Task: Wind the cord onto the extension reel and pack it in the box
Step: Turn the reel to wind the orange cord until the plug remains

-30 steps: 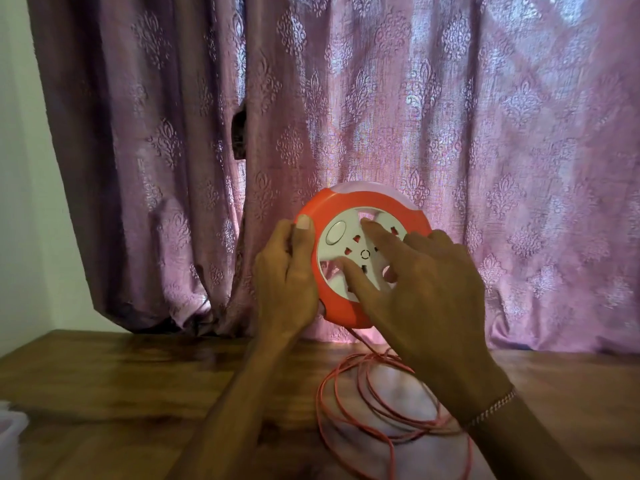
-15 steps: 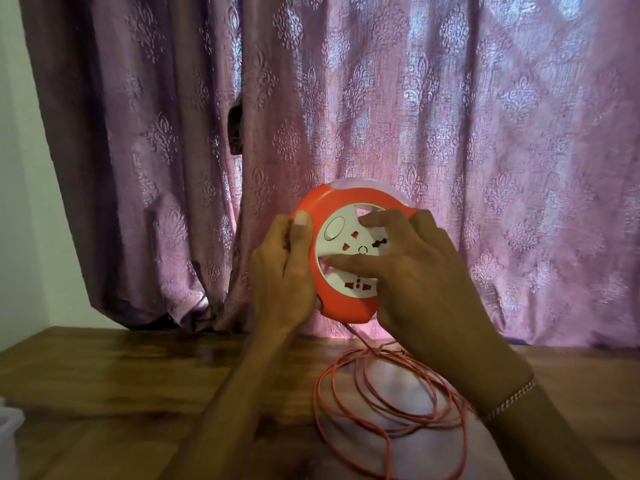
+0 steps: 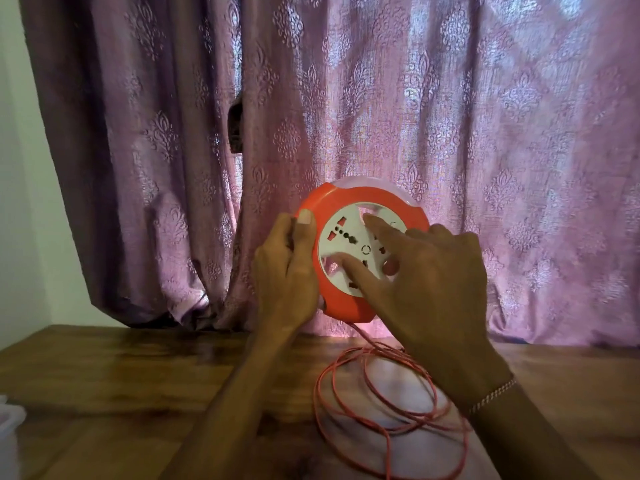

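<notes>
A round orange extension reel (image 3: 341,299) with a white socket face is held upright above the table, in front of the curtain. My left hand (image 3: 285,271) grips its left rim, thumb on the front edge. My right hand (image 3: 422,282) lies on the white face, with fingers spread and fingertips in its recesses. A thin orange cord (image 3: 381,403) drops from the reel's underside and lies in several loose loops on the table below. No box is in view.
A wooden table (image 3: 121,393) fills the lower part of the view. A purple patterned curtain (image 3: 346,98) hangs close behind the reel. The corner of a white plastic container (image 3: 8,424) shows at the lower left edge.
My right hand has turned the white socket face round, so the sockets sit at new angles. The left hand has kept its grip on the rim. The cord loops have shifted slightly.
</notes>
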A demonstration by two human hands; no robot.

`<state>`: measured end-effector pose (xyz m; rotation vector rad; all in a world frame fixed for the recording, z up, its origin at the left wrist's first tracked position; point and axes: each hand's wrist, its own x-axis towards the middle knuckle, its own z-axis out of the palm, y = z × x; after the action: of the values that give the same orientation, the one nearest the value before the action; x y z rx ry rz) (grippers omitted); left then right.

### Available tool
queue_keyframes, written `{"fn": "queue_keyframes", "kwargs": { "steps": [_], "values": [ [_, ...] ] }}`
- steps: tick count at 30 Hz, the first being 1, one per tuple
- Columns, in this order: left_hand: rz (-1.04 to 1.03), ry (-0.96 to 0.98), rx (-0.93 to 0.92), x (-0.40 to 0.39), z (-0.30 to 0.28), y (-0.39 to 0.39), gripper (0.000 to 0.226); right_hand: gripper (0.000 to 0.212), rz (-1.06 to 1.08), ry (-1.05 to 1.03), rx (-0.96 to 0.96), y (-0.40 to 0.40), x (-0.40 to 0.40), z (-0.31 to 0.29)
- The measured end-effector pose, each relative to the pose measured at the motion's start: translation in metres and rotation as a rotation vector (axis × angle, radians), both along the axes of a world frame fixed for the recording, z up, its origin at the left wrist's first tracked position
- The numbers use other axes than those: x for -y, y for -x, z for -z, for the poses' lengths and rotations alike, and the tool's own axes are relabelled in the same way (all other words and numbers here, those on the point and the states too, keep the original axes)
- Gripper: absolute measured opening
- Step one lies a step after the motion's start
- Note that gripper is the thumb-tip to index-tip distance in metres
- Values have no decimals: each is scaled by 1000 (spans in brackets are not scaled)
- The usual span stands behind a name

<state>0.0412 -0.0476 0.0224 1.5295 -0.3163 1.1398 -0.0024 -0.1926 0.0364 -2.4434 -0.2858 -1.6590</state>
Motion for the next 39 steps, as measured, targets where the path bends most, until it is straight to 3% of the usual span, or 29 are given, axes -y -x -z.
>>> {"fn": "queue_keyframes", "kwargs": {
  "steps": [3,6,9,13,16,25,28,35,39],
  "values": [
    [22,24,-12,-1,0,-2,68,51,-94,28,6,1,3,-2],
    [34,33,-9,-3,-1,-2,70,27,-262,114,106,-1,7,-4],
    [44,31,-2,-5,-2,-2,69,39,-357,218,58,-1,10,-5],
    [22,19,10,-4,-2,-2,62,49,-260,292,-68,-1,7,-3],
    [5,-9,10,-3,-1,-1,58,50,-198,284,-29,-2,7,-2],
    [5,-11,10,1,1,-2,53,60,18,-36,-1,1,1,3],
    [15,-3,-3,1,2,-2,55,61,-33,-118,9,1,-1,0],
    [40,41,-20,-1,2,-5,62,27,-279,60,124,-4,10,-4],
    [33,42,-3,-4,0,-5,61,45,-442,124,4,-1,11,-6]
  ]
}}
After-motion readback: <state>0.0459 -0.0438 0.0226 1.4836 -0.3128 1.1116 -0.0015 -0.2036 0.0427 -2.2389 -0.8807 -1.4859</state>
